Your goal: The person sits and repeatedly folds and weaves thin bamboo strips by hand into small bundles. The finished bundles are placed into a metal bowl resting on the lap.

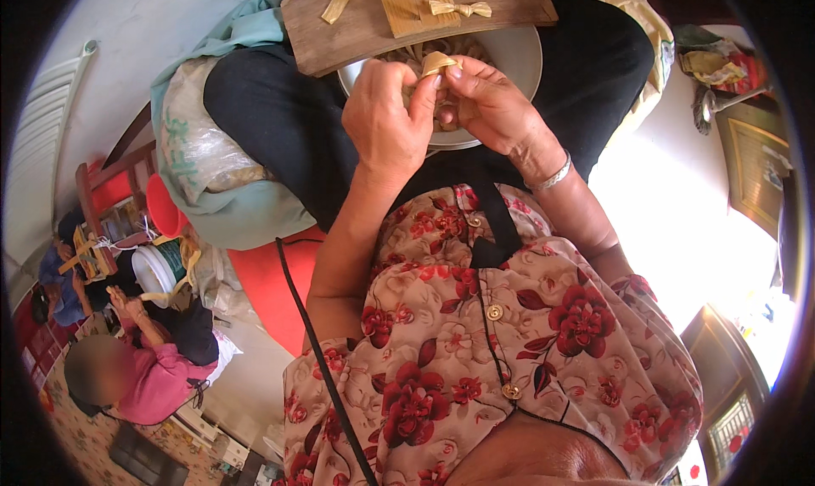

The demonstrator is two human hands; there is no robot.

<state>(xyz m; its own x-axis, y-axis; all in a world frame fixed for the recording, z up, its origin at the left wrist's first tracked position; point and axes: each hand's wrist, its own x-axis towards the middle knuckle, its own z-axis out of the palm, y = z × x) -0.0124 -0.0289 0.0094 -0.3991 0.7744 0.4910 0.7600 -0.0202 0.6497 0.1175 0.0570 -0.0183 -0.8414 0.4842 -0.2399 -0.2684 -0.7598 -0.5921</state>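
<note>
Above a white basin [531, 66] between my knees, both hands meet around a small folded pale yellow strip [438, 62]. My left hand [386, 117] is closed, its thumb and curled fingers pressed against the strip's lower side. From the other side, my right hand [497, 112] pinches the same strip between thumb and forefinger. Tan, curled pieces [471, 49] lie in the basin, partly hidden by my hands. A wooden board [323, 36] rests across the basin's far side. On it sit a bow-shaped pale yellow piece [461, 9] and a flat strip [339, 3].
A plastic-wrapped bundle [212, 138] lies by my left leg. Further left, a person in a pink top [161, 384] holds a long pale strip near a white bucket [153, 274] and a red bucket [165, 206]. A black cord [310, 333] crosses my left side.
</note>
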